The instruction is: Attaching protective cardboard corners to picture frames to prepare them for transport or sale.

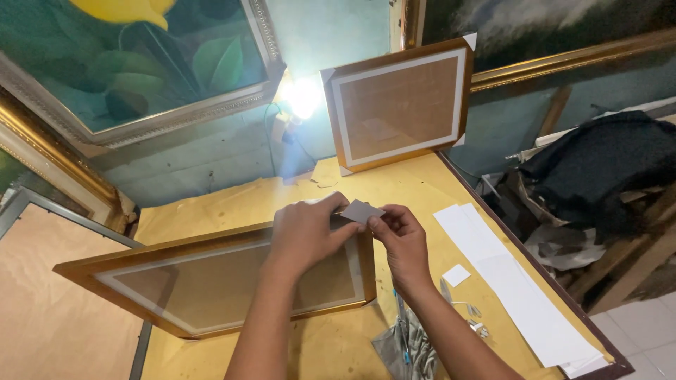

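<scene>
Fingers pinching grey card piece

Two hands, the left hand and the right hand, share one grey card piece. Two wooden frames: one frame under the hands, one leaning frame beyond them. To the right lie two long white strips and one small white square.

frame on table, second frame behind, paper strips right
</scene>
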